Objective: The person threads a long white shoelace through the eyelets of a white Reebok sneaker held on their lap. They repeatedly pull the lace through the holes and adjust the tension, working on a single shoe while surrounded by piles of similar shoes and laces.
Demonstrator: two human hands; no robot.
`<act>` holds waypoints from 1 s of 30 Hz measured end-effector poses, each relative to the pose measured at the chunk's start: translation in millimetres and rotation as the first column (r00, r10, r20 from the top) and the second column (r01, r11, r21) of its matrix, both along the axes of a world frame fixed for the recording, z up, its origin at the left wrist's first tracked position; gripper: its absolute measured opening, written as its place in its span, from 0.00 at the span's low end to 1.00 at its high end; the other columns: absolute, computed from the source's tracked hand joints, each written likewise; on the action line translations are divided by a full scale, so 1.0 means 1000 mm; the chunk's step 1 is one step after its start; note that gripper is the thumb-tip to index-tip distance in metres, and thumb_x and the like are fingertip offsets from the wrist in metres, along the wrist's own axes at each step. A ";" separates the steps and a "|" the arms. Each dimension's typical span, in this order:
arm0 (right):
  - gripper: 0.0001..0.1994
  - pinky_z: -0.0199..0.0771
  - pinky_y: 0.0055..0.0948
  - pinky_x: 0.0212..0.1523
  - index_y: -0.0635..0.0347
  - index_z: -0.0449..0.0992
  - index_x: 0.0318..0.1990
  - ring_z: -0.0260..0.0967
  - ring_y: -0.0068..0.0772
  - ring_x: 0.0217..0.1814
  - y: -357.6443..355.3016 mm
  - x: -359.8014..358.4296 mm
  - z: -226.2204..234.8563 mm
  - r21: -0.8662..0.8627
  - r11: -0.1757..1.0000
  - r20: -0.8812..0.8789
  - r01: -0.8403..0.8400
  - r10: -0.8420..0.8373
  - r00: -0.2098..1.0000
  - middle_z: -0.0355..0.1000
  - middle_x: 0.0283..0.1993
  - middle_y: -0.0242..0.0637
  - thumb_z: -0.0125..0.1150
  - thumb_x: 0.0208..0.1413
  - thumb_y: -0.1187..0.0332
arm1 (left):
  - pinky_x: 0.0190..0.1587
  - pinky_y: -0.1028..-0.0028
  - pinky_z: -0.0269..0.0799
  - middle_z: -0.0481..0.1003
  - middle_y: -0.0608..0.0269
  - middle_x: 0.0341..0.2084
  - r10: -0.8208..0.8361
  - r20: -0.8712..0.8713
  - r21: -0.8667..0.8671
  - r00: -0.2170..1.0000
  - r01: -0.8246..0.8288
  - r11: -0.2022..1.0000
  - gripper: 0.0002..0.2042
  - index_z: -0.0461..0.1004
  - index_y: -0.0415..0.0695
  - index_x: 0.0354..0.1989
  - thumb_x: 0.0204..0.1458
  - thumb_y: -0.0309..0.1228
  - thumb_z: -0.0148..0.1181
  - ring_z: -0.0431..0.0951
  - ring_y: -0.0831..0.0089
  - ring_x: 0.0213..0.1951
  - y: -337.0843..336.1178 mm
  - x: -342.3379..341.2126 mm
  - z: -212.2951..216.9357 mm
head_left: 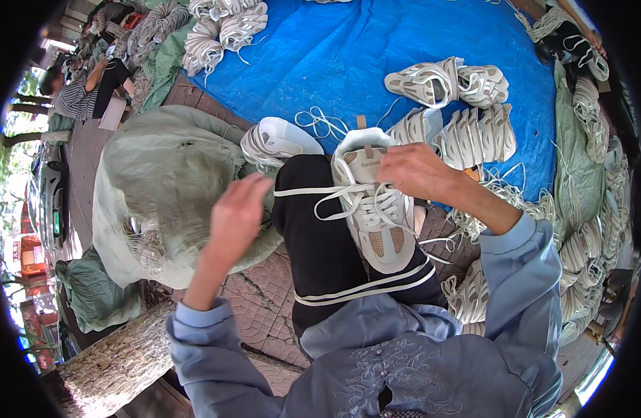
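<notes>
A beige and white sneaker (380,230) rests on my lap, its toe toward me and its tongue upright. White shoelace (320,190) threads its eyelets, and one length stretches left across my dark-trousered knee. At that length's end my left hand (238,212) is closed, slightly blurred, with the lace at its fingertips. My right hand (419,171) grips the sneaker's upper right side beside the tongue, fingers bent; whether lace is also between them is hidden. Several loose white laces (365,287) lie across my thighs.
A blue tarp (320,63) spreads ahead, bearing rows of similar sneakers (477,136) and a single sneaker (282,139) near my knee. A bulging grey-green sack (174,188) stands left, with a tree trunk (118,362) below it. More shoes (585,265) line the right. Another person (83,97) sits far left.
</notes>
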State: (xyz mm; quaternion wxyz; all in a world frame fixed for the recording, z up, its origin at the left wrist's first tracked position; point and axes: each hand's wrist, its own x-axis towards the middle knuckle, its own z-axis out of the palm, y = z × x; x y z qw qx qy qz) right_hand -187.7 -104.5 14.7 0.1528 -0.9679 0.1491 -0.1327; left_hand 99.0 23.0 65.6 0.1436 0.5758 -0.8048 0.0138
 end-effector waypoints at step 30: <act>0.04 0.56 0.15 0.16 0.62 0.69 0.31 0.56 0.20 0.16 -0.093 -0.205 -0.027 0.891 0.240 0.408 -0.385 -0.794 0.451 0.64 0.24 0.35 0.52 0.46 0.76 | 0.24 0.79 0.63 0.69 0.63 0.17 0.309 -0.444 0.595 0.841 0.019 0.804 0.03 0.71 0.39 0.29 0.45 0.23 0.54 0.67 0.80 0.19 -0.030 -0.061 -0.010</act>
